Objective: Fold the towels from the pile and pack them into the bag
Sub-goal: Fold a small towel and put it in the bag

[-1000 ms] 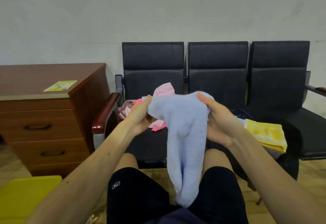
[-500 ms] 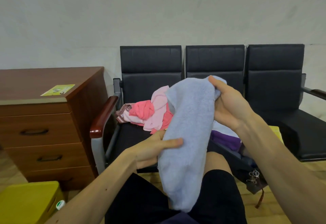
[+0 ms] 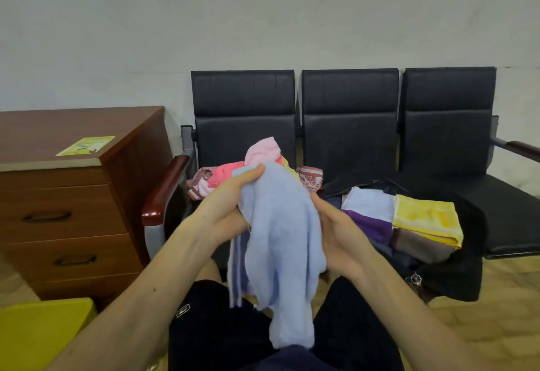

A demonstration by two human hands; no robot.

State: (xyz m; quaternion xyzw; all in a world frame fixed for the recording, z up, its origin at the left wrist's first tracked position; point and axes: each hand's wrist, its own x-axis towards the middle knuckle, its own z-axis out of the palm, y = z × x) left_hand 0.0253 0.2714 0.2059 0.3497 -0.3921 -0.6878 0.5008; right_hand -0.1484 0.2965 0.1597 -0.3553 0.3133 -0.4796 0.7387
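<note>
Light blue towel (image 3: 280,239) hangs bunched in mid-air over your lap, near centre, not yet a flat fold. Your left hand (image 3: 230,204) grips its top edge, fingers curled over the cloth. Your right hand (image 3: 336,233) sits against the towel's right side, but its fingers are hidden behind the cloth, so I cannot tell if it pinches or only props. Main risk: the layers look uneven, with a striped edge loose at the lower left and a tail drooping between your knees. Fold from this and you likely get a lumpy wad, or the tail slips out. If the right hand is only propping, that side could drop. Just beyond the towel, the pile (image 3: 230,175) of pink and patterned towels sits on the far-left seat, so a swing forward could snag or drag one off. To the right the dark bag (image 3: 455,277) lies open with a yellow towel (image 3: 423,218) and purple towel (image 3: 368,224) packed close. A bulky fold may not seat flat there and could disturb them. The bag's near flap hangs off the seat edge, so pressing hard could tip it.
</note>
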